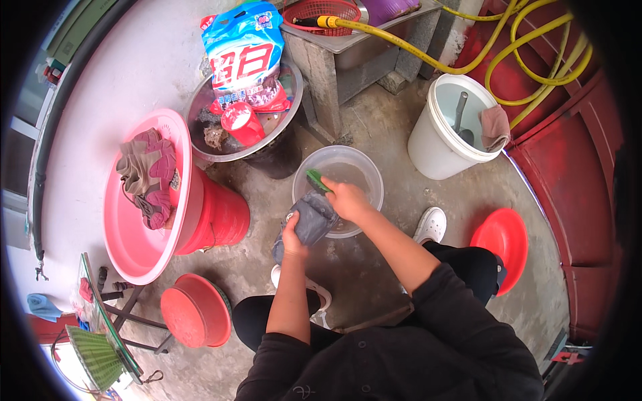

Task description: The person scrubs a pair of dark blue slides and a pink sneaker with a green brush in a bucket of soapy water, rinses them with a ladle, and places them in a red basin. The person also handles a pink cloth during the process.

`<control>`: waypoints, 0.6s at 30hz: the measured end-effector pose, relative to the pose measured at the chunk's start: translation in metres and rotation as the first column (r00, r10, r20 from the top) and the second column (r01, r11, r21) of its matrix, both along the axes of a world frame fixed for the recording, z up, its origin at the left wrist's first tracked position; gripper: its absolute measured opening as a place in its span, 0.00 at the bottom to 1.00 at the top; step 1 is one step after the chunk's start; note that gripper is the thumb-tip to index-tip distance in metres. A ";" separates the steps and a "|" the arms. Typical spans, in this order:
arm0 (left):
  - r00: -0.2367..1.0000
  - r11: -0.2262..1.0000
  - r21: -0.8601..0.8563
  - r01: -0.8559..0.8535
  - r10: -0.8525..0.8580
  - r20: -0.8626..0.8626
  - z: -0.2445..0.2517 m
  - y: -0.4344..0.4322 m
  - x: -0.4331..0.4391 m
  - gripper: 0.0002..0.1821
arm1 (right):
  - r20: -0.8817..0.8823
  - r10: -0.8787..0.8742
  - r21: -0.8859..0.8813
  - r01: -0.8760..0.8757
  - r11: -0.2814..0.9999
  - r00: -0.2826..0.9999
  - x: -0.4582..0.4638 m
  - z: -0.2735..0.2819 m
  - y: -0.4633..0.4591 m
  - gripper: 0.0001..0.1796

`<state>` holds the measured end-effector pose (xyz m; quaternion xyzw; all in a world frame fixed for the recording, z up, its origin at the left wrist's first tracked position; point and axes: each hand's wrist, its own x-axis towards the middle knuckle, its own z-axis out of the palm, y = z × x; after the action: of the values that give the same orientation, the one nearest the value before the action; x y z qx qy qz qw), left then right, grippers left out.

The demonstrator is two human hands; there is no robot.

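My left hand (293, 238) grips a wet, dark grey shoe (313, 220), which looks like fabric, tilted over the near-left rim of a translucent plastic basin (377, 193). Cloudy water fills part of that basin. In my right hand (348, 200) is a green-backed scrubbing brush (318, 179), held just above the shoe's far end. The bristles are hidden, so I cannot tell whether they touch the shoe.
At left, a pink basin (118, 220) with shoes (150, 175) rests on a red bucket (220, 215). A metal bowl (296, 95) holds a detergent bag (246, 55) and red cup (246, 125). Right stand a white water bucket (426, 145) and red basin (501, 250); a yellow hose (401, 47) lies beyond.
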<state>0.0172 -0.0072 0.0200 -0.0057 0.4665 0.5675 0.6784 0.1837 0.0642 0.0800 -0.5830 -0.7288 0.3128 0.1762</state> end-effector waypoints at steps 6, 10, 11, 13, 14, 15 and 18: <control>0.957 0.990 -0.078 0.114 -0.131 -0.259 0.000 -0.001 -0.012 0.39 | 0.001 -0.149 -0.241 0.145 0.960 0.989 0.047 0.023 -0.080 0.24; 0.916 0.986 -0.135 0.097 -0.141 -0.375 0.028 0.007 0.007 0.38 | 0.202 0.085 -0.029 -0.080 0.996 0.976 0.011 0.011 -0.015 0.25; 0.903 0.983 -0.168 0.066 -0.131 -0.409 0.029 0.009 0.012 0.38 | 0.264 0.111 0.020 -0.120 0.993 0.958 0.000 -0.004 -0.003 0.26; 0.868 0.980 -0.179 0.091 -0.166 -0.468 0.026 0.010 0.012 0.38 | 0.306 0.123 0.068 -0.151 0.986 0.944 -0.007 -0.008 -0.008 0.28; 0.866 0.981 -0.171 0.093 -0.165 -0.471 0.026 0.011 0.011 0.38 | 0.289 0.102 0.076 -0.129 0.989 0.952 0.000 -0.009 -0.025 0.28; 0.867 0.983 -0.163 0.089 -0.157 -0.474 0.024 0.010 0.009 0.38 | 0.272 0.089 0.083 -0.115 0.990 0.958 0.007 -0.006 -0.044 0.28; 0.847 0.982 -0.159 0.102 -0.169 -0.503 0.024 0.011 0.012 0.37 | 0.288 0.085 -0.085 -0.063 0.994 0.954 0.036 0.014 -0.114 0.27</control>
<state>0.0294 0.0040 0.0436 0.1362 0.6648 0.4684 0.5658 0.2200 -0.0498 0.0940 -0.6011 -0.7559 0.2571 0.0332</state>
